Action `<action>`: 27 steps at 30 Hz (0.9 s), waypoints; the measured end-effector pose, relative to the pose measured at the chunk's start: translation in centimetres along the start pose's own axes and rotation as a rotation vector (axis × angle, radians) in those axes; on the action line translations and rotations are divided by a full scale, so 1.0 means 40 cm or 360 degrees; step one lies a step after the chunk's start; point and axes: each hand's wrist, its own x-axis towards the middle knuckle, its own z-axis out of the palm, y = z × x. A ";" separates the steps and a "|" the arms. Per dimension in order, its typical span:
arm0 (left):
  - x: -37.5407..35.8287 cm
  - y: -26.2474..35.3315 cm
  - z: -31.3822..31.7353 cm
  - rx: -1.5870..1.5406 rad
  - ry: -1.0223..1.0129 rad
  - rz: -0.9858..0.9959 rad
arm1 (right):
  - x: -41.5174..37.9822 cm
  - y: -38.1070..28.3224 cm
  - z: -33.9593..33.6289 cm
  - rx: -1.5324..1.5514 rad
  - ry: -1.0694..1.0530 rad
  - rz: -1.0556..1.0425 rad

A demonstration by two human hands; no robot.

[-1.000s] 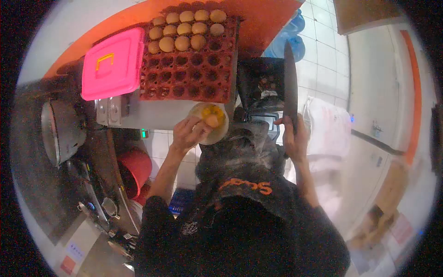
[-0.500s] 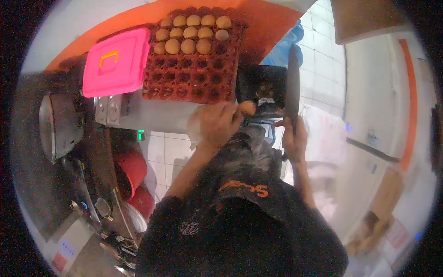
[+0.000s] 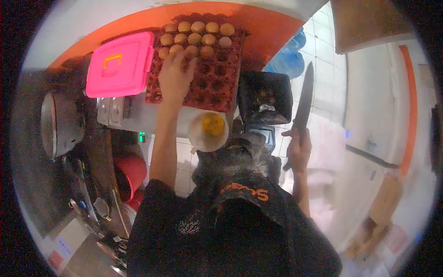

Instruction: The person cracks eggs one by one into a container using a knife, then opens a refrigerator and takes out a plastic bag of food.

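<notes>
My left hand (image 3: 177,74) reaches over the red egg tray (image 3: 217,85), its fingers apart at the front row of brown eggs (image 3: 206,51); whether it grips one I cannot make out. My right hand (image 3: 300,145) is closed around the handle of a large knife (image 3: 304,99), the blade pointing up and away from me. Between my arms, at the counter's near edge, is a pale bowl (image 3: 196,134) with yellow egg yolk (image 3: 213,124) in it.
A pink lidded box (image 3: 120,69) stands left of the tray. Right of the counter is a black bin (image 3: 265,92) with scraps inside. Blue bottles (image 3: 288,60) are behind it. A large metal pot (image 3: 64,122) and red buckets (image 3: 131,171) are at left.
My left hand has moved from beside the black bin, where it held an egg or eggshell, to the egg tray. That piece is out of the hand. The knife has tilted right.
</notes>
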 end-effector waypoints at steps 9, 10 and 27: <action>0.080 -0.032 0.009 0.0133 -0.0257 0.0220 | 0.010 -0.010 0.065 -0.0039 -0.0079 -0.0354; 0.084 -0.038 0.005 0.0147 -0.0280 0.0258 | 0.009 -0.012 0.067 -0.0129 -0.0092 -0.0353; -0.073 0.008 -0.143 -0.1377 -0.0106 -0.0611 | -0.030 -0.030 0.122 -0.0332 -0.0387 -0.0225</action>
